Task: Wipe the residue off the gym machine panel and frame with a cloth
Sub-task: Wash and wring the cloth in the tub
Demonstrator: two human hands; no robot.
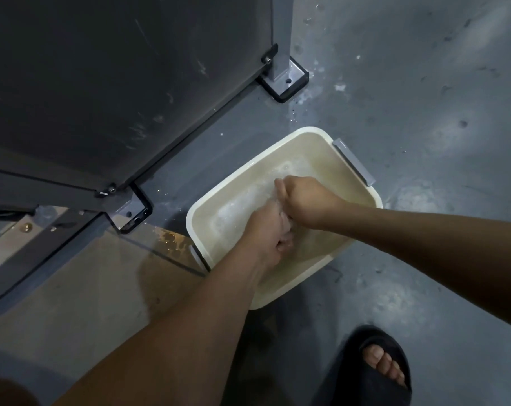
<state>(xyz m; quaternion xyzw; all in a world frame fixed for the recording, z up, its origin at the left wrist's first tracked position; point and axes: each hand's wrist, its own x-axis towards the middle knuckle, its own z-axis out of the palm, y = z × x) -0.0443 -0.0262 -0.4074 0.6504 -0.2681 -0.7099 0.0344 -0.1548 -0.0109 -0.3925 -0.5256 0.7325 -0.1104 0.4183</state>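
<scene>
At the lower right of the frame a foot in a black slide sandal (377,367) is seen on the grey, glossy, water-spotted floor (438,118). Two bare forearms are stretched from the bottom and right edges to the middle, over a cream plastic basin (315,142). The basin is rectangular with rounded corners, is fitted with a grey handle at each short end, and is partly filled with cloudy, foamy water.

The left hand (266,232) and the right hand (304,200) are pressed together above the water, both clenched on the cloth (287,227). Only a pale, wet scrap of the cloth is shown between the fists; the rest is hidden, and its weave cannot be told. Its long axis appears to run from fist to fist, roughly up the frame. The step in hand is judged to be wringing.

Beyond the basin, a bolted metal base plate (128,212) is seen at centre left and a grey square frame post (280,33) at upper centre. The gym machine panel (116,83), flat, dark and matt, is marked with pale smears and fills the upper left.

The panel thus lies up and to the left of the grip, well apart from the cloth. The left hand is the nearer to it.
</scene>
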